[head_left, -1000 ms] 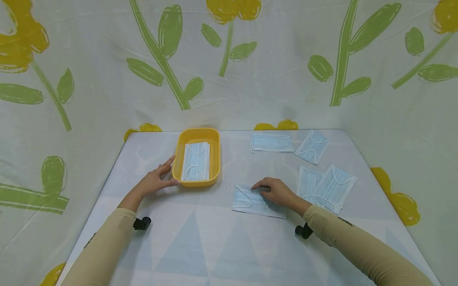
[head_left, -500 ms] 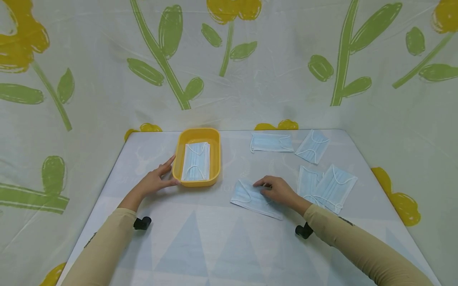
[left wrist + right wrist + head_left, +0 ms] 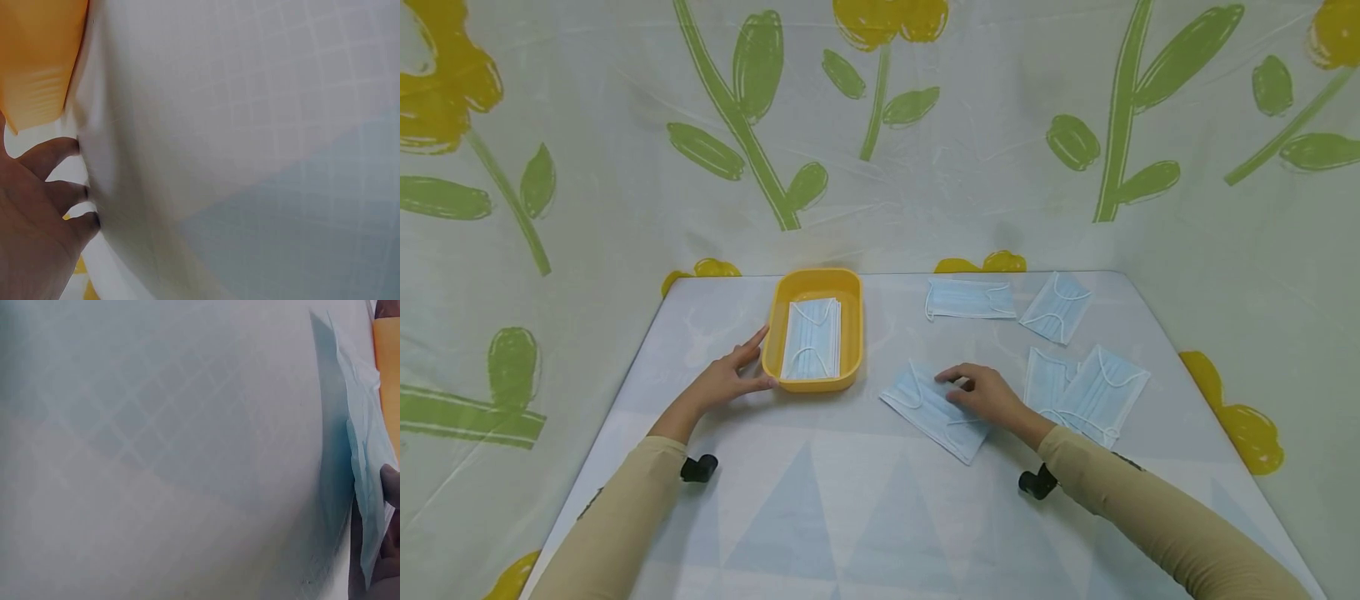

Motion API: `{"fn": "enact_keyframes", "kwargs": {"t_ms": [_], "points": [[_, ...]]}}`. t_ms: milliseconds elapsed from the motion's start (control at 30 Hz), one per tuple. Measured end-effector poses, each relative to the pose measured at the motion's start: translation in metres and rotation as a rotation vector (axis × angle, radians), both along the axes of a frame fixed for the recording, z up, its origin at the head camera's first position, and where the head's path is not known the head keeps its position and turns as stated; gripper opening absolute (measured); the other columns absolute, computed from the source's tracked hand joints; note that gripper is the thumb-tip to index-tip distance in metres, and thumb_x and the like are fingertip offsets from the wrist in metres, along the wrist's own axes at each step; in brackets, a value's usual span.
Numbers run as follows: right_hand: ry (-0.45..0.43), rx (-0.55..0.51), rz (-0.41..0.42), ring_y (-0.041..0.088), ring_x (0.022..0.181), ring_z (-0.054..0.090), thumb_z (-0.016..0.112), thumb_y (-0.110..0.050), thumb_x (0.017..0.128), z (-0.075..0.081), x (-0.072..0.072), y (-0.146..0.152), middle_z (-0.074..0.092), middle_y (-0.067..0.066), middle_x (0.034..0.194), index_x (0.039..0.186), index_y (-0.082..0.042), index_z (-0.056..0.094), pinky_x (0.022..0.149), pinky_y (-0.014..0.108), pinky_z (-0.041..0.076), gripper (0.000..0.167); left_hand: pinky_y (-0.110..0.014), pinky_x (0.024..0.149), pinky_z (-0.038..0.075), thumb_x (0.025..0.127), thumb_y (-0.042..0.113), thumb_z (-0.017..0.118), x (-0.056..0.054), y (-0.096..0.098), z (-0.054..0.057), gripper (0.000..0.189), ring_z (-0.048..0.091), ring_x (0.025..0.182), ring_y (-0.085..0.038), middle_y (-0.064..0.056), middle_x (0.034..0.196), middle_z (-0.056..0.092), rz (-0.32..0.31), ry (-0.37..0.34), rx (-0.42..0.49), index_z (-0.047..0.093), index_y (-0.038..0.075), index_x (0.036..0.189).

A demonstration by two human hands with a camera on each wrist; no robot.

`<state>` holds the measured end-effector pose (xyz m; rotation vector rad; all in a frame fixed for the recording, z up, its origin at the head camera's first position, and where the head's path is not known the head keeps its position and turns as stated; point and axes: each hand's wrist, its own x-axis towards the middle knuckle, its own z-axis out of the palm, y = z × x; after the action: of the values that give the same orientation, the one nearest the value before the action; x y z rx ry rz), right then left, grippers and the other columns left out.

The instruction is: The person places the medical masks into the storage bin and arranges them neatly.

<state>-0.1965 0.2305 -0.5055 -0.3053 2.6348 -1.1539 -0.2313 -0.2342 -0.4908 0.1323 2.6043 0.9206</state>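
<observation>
In the head view my right hand [image 3: 988, 396] pinches a light-blue face mask [image 3: 925, 408], which is turned at an angle. The right wrist view shows this mask [image 3: 365, 431] tilted above the table, casting a shadow, with the thumb [image 3: 391, 484] on it. At the left, my left hand [image 3: 722, 383] is spread beside a yellow tray [image 3: 852, 358], its index finger along the left wall and its thumb at the near corner. Several fingertips [image 3: 74, 147] of that hand come down to the tabletop. Inside the tray lies a neat stack of masks [image 3: 811, 340].
Two masks lie at the back right, one flat and lengthwise [image 3: 970, 298], one slanted [image 3: 1056, 308]. Nearer, another slanted mask [image 3: 1105, 387] overlaps a mask [image 3: 1043, 379] by the right forearm. A patterned cloth [image 3: 985, 183] stands behind the table [image 3: 820, 533].
The mask in my right hand has lifted and turned, its near right corner swinging toward the front. The right hand has shifted slightly away from me. Left hand and tray stay put.
</observation>
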Motion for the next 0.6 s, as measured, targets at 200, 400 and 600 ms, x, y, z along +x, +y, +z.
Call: {"fn": "enact_keyframes", "kwargs": {"t_ms": [200, 400, 600], "points": [[-0.056, -0.023, -0.066, 0.028, 0.113, 0.062, 0.072, -0.01, 0.094, -0.0014, -0.0017, -0.0004, 0.065, 0.005, 0.135, 0.122, -0.02, 0.073, 0.093, 0.044, 0.056, 0.03, -0.079, 0.111, 0.007, 0.082, 0.068, 0.073, -0.0007, -0.0006, -0.0014, 0.107, -0.001, 0.154, -0.047, -0.018, 0.163, 0.03, 0.001, 0.0, -0.002, 0.001, 0.05, 0.16], [-0.096, -0.074, -0.113, 0.029, 0.124, 0.057, 0.073, -0.011, 0.094, -0.0044, -0.0052, 0.0018, 0.063, 0.005, 0.137, 0.123, -0.02, 0.072, 0.101, 0.048, 0.052, 0.031, -0.079, 0.112, 0.007, 0.083, 0.066, 0.072, -0.001, -0.0009, -0.0017, 0.106, -0.001, 0.154, -0.047, -0.018, 0.163, 0.03, -0.003, 0.003, -0.003, 0.0, 0.05, 0.16], [-0.119, -0.118, -0.133, 0.031, 0.13, 0.054, 0.073, -0.014, 0.094, -0.0039, -0.0067, 0.0035, 0.062, 0.005, 0.139, 0.125, -0.019, 0.071, 0.104, 0.05, 0.049, 0.031, -0.079, 0.111, 0.008, 0.083, 0.068, 0.072, -0.0009, -0.0015, -0.0023, 0.107, -0.001, 0.154, -0.047, -0.018, 0.163, 0.03, -0.003, 0.002, -0.003, 0.0, 0.051, 0.16]]}}
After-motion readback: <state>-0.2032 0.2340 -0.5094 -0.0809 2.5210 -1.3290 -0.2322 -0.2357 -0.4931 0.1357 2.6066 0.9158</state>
